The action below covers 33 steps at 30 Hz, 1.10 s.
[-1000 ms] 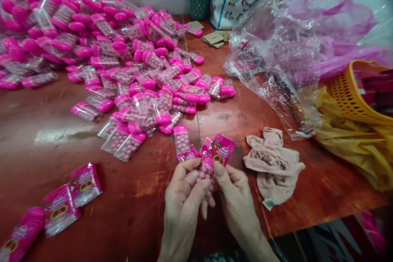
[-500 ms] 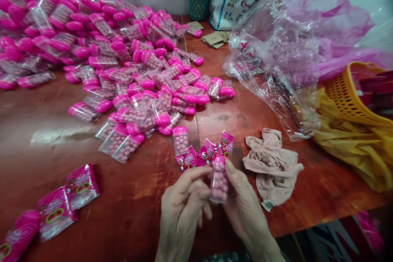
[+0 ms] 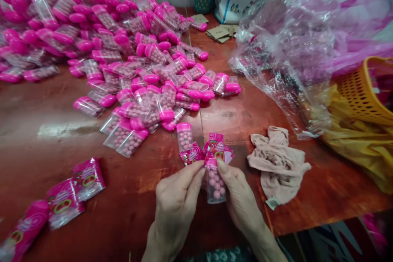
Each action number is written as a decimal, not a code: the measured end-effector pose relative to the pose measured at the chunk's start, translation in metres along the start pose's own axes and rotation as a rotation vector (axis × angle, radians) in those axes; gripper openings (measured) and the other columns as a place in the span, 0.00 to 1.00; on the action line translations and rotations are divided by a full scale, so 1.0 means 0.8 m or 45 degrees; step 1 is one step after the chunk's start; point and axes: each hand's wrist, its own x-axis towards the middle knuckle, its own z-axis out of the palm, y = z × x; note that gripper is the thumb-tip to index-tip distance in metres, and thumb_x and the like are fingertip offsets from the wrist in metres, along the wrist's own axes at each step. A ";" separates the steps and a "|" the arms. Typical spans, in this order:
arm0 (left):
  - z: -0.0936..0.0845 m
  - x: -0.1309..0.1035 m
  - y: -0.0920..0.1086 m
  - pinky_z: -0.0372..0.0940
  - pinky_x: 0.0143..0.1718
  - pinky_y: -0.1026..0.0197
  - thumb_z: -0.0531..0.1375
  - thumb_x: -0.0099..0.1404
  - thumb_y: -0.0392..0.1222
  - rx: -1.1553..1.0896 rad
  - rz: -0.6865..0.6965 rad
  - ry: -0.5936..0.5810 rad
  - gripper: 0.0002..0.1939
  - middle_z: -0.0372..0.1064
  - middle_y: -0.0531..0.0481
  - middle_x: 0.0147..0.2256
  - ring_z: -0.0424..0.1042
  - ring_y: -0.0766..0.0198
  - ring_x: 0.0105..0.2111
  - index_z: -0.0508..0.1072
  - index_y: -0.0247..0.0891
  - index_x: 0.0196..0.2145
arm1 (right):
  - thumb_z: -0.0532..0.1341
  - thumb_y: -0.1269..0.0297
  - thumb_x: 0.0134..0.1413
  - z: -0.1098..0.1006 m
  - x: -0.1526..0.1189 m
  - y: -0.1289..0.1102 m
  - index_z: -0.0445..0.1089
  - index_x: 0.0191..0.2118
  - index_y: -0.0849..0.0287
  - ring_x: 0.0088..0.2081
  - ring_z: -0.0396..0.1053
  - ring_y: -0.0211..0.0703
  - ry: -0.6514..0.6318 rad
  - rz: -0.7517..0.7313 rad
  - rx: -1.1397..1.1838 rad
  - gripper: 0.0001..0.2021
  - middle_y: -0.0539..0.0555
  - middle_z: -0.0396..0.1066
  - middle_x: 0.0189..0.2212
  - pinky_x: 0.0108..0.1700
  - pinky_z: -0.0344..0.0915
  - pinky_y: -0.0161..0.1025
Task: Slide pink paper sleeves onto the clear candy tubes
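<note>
the left hand (image 3: pixel 175 196) and the right hand (image 3: pixel 242 192) both have a narrow grip on one clear bottle (image 3: pixel 215 184), held between them above the near part of the red-brown surface (image 3: pixel 132 188). its pink cap (image 3: pixel 210 163) points away from the person, and pink balls (image 3: pixel 212 181) show through the side. the right thumb presses by the cap. just beyond it is a printed wrapper (image 3: pixel 213 143), and near that lies a second bottle (image 3: pixel 184 136). a big pile of bottles (image 3: pixel 129 55) spreads across the far left, with three printed packets (image 3: pixel 64 202) at near left. a crumpled cloth (image 3: pixel 279 163) lies right of the hands, and a yellow basket (image 3: pixel 359 92) sits farther right.
</note>
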 end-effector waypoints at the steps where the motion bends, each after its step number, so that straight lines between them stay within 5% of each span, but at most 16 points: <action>1: 0.000 0.000 -0.002 0.65 0.22 0.71 0.57 0.60 0.30 0.045 0.070 0.013 0.08 0.75 0.49 0.23 0.71 0.70 0.19 0.75 0.28 0.37 | 0.59 0.53 0.54 0.001 0.000 0.001 0.71 0.23 0.65 0.17 0.58 0.25 -0.005 -0.004 -0.011 0.19 0.48 0.65 0.18 0.20 0.56 0.23; 6: -0.001 0.001 -0.011 0.66 0.29 0.68 0.56 0.60 0.30 0.216 0.318 0.041 0.08 0.76 0.46 0.27 0.73 0.66 0.23 0.74 0.28 0.36 | 0.57 0.53 0.56 0.004 -0.001 0.006 0.71 0.24 0.65 0.18 0.56 0.26 -0.018 -0.007 -0.031 0.19 0.48 0.65 0.20 0.21 0.58 0.23; 11: -0.003 -0.004 -0.015 0.64 0.28 0.65 0.59 0.57 0.32 0.268 0.237 -0.033 0.09 0.77 0.49 0.27 0.73 0.63 0.23 0.77 0.39 0.35 | 0.58 0.55 0.56 0.006 -0.001 0.007 0.70 0.22 0.65 0.16 0.55 0.26 0.017 0.029 0.000 0.19 0.47 0.63 0.17 0.20 0.58 0.23; 15: -0.003 -0.004 -0.011 0.63 0.28 0.66 0.61 0.55 0.33 0.116 0.032 -0.032 0.08 0.76 0.50 0.24 0.72 0.62 0.22 0.78 0.41 0.32 | 0.52 0.50 0.58 0.007 -0.005 0.007 0.70 0.25 0.65 0.14 0.57 0.28 -0.074 0.021 0.017 0.23 0.49 0.65 0.16 0.17 0.57 0.26; 19: -0.005 0.003 -0.006 0.64 0.28 0.67 0.58 0.59 0.37 -0.330 -0.395 -0.031 0.08 0.74 0.52 0.23 0.71 0.64 0.23 0.77 0.40 0.34 | 0.47 0.50 0.61 0.007 -0.010 0.006 0.69 0.28 0.66 0.11 0.56 0.29 -0.189 0.043 -0.028 0.24 0.49 0.64 0.14 0.12 0.51 0.26; 22: -0.003 0.007 -0.005 0.66 0.27 0.64 0.59 0.58 0.44 -0.805 -0.680 -0.203 0.12 0.74 0.49 0.26 0.72 0.60 0.26 0.76 0.37 0.37 | 0.50 0.51 0.59 0.004 -0.011 0.002 0.67 0.30 0.65 0.12 0.56 0.28 -0.190 0.040 -0.102 0.21 0.48 0.63 0.16 0.12 0.48 0.25; 25: 0.005 0.007 -0.004 0.62 0.15 0.65 0.59 0.58 0.46 -1.217 -0.960 -0.348 0.13 0.66 0.54 0.17 0.64 0.67 0.14 0.74 0.33 0.35 | 0.58 0.54 0.54 0.002 -0.013 -0.003 0.67 0.32 0.63 0.18 0.58 0.29 -0.250 0.062 -0.213 0.15 0.48 0.64 0.21 0.18 0.52 0.26; 29: 0.017 0.008 -0.004 0.57 0.13 0.70 0.61 0.57 0.44 -1.476 -1.085 -0.113 0.12 0.67 0.52 0.19 0.61 0.72 0.14 0.74 0.31 0.33 | 0.57 0.55 0.56 0.007 -0.020 -0.008 0.68 0.31 0.62 0.21 0.56 0.31 -0.277 0.026 -0.366 0.14 0.48 0.63 0.22 0.23 0.54 0.29; 33: 0.021 0.008 0.003 0.55 0.10 0.69 0.62 0.56 0.44 -1.565 -1.112 -0.070 0.11 0.70 0.50 0.20 0.59 0.71 0.12 0.74 0.32 0.32 | 0.57 0.51 0.54 0.016 -0.029 0.001 0.69 0.35 0.60 0.24 0.60 0.36 -0.011 -0.118 -0.427 0.15 0.51 0.65 0.24 0.25 0.58 0.31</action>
